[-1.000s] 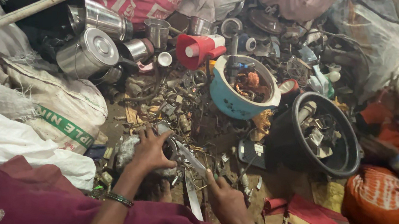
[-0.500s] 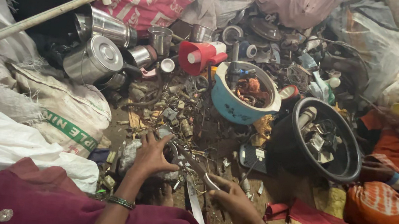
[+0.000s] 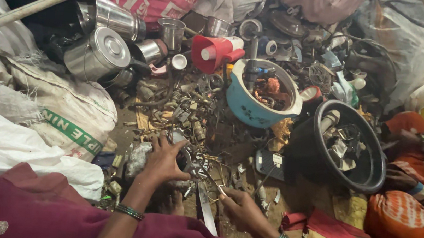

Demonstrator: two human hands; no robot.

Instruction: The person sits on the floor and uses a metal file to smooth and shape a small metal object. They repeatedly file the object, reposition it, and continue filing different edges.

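My left hand [image 3: 163, 161] rests with its fingers spread over a small dark metal part [image 3: 185, 159] on the ground and presses on it. My right hand [image 3: 242, 210] is curled around the handle of a long flat metal blade [image 3: 206, 212] that points toward me. Thin wire [image 3: 217, 173] loops between the two hands. Both wrists wear dark green bangles. Loose metal scrap [image 3: 186, 111] is scattered just beyond my hands.
A blue bowl [image 3: 242, 106] of scrap and a black tub [image 3: 369, 172] of metal bits stand ahead right. Steel canisters [image 3: 98, 54], a red funnel-shaped piece [image 3: 211, 50] and a white pipe [image 3: 40, 4] lie at the back. White sacks [image 3: 22, 130] crowd the left. Another person in orange [image 3: 411, 218] sits right.
The view has shifted slightly. My right hand has slid a little toward me along the blade; my left hand stays on the metal part.
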